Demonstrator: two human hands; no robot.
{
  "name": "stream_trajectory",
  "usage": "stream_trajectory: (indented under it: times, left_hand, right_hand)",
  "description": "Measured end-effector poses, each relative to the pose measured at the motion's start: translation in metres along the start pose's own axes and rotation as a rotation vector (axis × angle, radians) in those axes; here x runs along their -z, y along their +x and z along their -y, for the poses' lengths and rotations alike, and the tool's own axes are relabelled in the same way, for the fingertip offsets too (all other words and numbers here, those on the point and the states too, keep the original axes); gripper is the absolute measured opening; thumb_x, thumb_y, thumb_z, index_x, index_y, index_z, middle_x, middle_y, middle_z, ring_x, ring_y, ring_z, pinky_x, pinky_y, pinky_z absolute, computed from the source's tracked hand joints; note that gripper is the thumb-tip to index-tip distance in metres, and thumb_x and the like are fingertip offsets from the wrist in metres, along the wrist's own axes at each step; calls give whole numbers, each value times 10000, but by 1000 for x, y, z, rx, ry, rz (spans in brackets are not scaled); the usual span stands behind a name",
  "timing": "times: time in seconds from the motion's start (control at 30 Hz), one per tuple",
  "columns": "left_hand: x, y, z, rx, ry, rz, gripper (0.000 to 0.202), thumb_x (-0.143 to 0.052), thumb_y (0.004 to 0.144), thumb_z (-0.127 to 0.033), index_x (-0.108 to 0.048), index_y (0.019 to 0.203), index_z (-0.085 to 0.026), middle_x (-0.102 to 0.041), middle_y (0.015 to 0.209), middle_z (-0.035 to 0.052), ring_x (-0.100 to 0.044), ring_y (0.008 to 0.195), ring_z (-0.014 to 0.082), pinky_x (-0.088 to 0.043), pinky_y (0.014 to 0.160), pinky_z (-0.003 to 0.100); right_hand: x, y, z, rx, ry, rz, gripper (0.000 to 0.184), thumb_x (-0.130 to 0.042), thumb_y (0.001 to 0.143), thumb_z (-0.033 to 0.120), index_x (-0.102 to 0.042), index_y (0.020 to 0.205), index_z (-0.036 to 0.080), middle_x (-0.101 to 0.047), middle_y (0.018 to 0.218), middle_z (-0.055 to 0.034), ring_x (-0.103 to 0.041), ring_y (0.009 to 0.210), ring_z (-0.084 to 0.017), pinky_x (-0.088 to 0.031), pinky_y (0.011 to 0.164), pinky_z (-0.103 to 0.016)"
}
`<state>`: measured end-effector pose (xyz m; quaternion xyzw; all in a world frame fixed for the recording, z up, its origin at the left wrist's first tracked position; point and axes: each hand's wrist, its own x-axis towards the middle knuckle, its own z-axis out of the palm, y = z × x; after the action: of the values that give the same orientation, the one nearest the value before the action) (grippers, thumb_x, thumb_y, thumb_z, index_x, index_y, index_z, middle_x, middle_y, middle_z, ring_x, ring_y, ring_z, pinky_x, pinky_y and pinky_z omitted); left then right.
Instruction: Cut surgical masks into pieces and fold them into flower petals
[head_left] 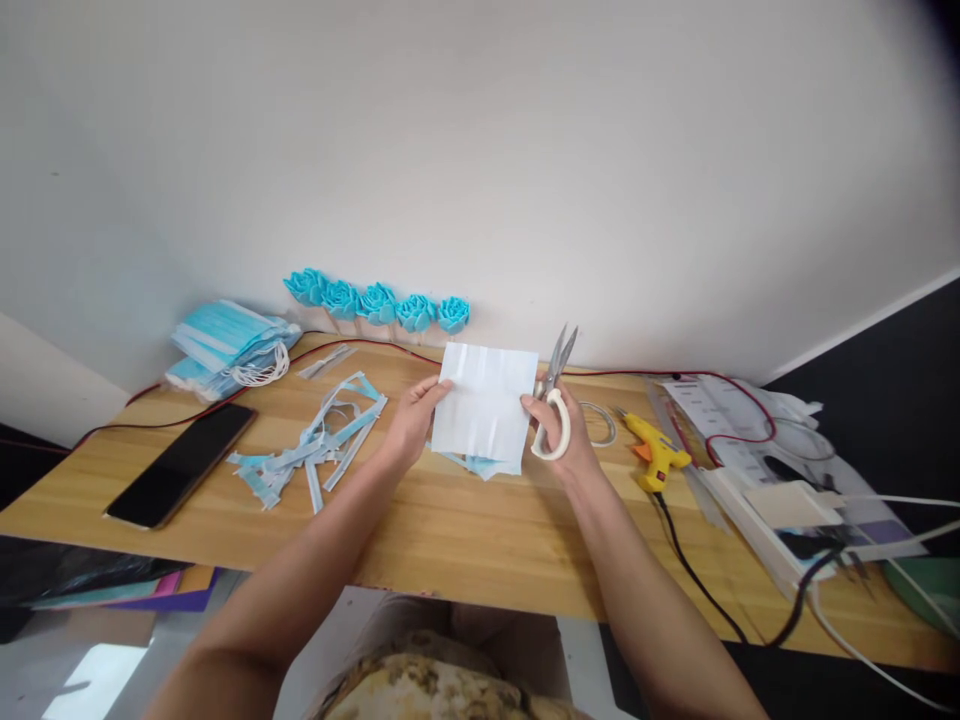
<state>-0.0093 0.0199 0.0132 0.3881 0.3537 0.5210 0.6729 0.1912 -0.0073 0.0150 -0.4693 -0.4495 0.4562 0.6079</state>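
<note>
My left hand (415,418) pinches the left edge of a flat white sheet of mask fabric (484,404), held upright over the wooden table (465,530). My right hand (561,428) grips white-handled scissors (553,392), blades pointing up and slightly apart, while its fingertips also touch the sheet's right edge. A blue scrap (480,465) lies under the sheet.
Cut mask strips (315,450) lie left of my hands, a black phone (182,464) further left, a stack of blue face masks (225,345) at the back left. Several blue fabric roses (379,302) lean on the wall. A yellow glue gun (655,450), cables and papers crowd the right.
</note>
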Motion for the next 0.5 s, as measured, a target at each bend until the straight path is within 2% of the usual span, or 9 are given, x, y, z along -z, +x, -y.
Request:
stream_trajectory:
  times: [0.1,0.27,0.5]
  left_hand:
    - [-2,-2,-1,34,-4,23,404,-787,668,-480,-686,876,-148,-703,793,35,-632,689,162,-477,646,258]
    - [-3,-3,1,84,76,-45,458,-808,620,-520,-666,844,-146,-682,729,28,-606,630,163,-477,620,284]
    - [0,0,1,-8,250,-57,471,-752,660,-580,-650,832,-154,-656,707,-1,-550,580,124,-411,531,229]
  right_hand:
    - [-1,-2,-1,-13,13,40,365,-763,701,378,-619,1003,234,-561,747,36,-499,643,-129,-423,616,-260]
    - [-1,-3,-4,-16,-27,46,357,-757,706,405,-628,992,234,-534,718,41,-469,604,-120,-406,565,-249]
    - [2,2,-5,-15,-37,6,437,-772,679,387,-627,1063,235,-565,759,35,-505,645,-129,-431,606,-258]
